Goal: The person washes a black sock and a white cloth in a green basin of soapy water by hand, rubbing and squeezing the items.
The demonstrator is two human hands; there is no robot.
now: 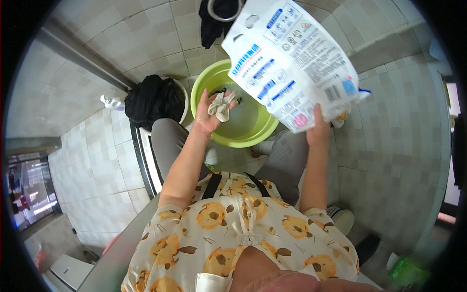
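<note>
My left hand [206,114] is palm up over the near left part of a lime-green basin [238,141], its fingers curled around a small bunched cream cloth [221,106]. Cloudy water stands in the basin, and a dark patterned scrap of fabric shows behind the cloth. On the right, my right hand [318,130] grips the lower edge of a large white plastic bag [301,63], printed in blue and looking like a laundry powder bag. The bag tilts over the basin's right side and hides part of its rim. What is in the bag cannot be seen.
Left of the basin, a pale bucket [184,100] holds black clothes [153,102], with a white bottle [112,102] beside it. Beyond the basin lies black cloth [216,29] under a metal ring. My knees flank the basin. A round pale container [342,220] stands at right.
</note>
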